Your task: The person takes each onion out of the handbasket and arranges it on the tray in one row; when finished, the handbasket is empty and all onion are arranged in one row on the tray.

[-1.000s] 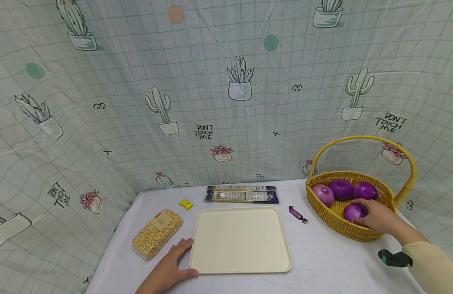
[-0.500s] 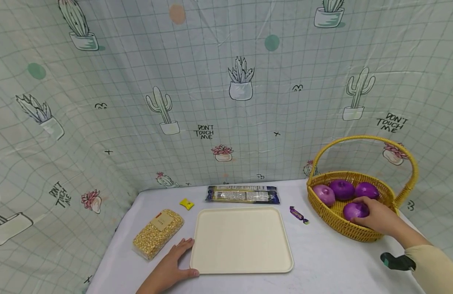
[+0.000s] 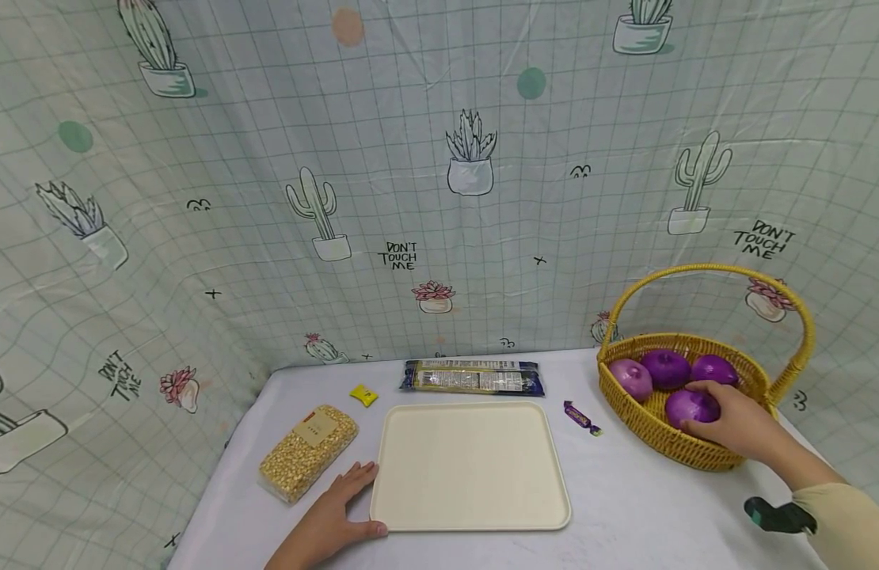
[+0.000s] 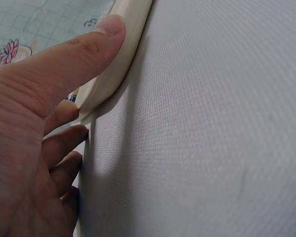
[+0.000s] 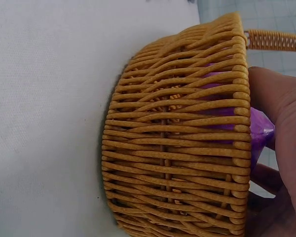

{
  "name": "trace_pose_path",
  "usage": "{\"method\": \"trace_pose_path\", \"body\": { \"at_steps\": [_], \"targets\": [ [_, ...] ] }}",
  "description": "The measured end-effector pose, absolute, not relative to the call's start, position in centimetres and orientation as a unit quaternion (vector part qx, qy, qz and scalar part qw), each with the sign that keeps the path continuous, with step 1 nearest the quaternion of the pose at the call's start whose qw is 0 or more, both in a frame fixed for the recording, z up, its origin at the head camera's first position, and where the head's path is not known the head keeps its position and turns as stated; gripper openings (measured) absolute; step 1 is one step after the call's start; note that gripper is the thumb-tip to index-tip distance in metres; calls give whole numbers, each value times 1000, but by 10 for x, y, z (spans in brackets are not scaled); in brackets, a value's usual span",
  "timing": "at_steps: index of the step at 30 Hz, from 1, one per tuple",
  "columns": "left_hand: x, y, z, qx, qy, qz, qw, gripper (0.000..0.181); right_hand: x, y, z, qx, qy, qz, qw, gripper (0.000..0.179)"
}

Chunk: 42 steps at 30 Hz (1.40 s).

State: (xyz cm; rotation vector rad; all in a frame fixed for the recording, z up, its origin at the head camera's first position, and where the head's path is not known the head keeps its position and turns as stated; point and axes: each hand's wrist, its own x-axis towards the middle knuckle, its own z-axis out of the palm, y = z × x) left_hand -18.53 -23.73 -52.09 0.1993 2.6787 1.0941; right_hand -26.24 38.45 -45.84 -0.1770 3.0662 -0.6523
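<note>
In the head view my right hand (image 3: 735, 421) reaches into the yellow wicker basket (image 3: 660, 443) and grips a purple onion (image 3: 691, 407), thumb on its near side and fingers over the far side. Three more purple onions lie behind it, a paler onion (image 3: 630, 378) among them. From the right wrist, the basket wall (image 5: 177, 133) covers most of the held onion (image 5: 260, 129); its pointed tip shows above the rim. My left hand (image 3: 332, 511) lies at the front left corner of the cream tray (image 3: 471, 467), its thumb (image 4: 89, 47) against the tray's edge, fingers spread along the left side.
A bag of yellow kernels (image 3: 309, 453) lies left of the tray, with a small yellow packet (image 3: 364, 395) behind it. A long dark-blue packet (image 3: 472, 378) lies behind the tray. One purple-wrapped candy (image 3: 582, 417) sits between tray and basket. The basket's tall handle (image 3: 710, 267) arches over it.
My right hand has shifted slightly, and the onion in its grip shows a little more and sits a touch higher. My left hand stays at the tray's corner.
</note>
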Motion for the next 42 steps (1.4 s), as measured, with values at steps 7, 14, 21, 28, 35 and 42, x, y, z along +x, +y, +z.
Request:
{"method": "trace_pose_path", "body": {
  "at_steps": [7,14,21,28,35,42],
  "targets": [
    [-185,-237,-520,75,917,373,119,101,-260,381,-455,-56,977,-206,-5,76],
    [-185,-237,-519,71,920,369,115,101,-258,376,-452,-70,976,-206,-23,76],
    [-185,-236,-519,59,921,367,119,101,-256,370,-448,-73,975,-209,-33,78],
    [-185,-236,-520,58,920,369,120,100,-252,361,-441,-78,972,-216,-42,81],
    [-185,-236,-521,59,920,370,118,100,-250,351,-436,-87,971,-219,-51,81],
    [-185,-236,-521,54,920,370,117,100,-246,341,-431,-99,968,-222,-64,81]
  ]
}}
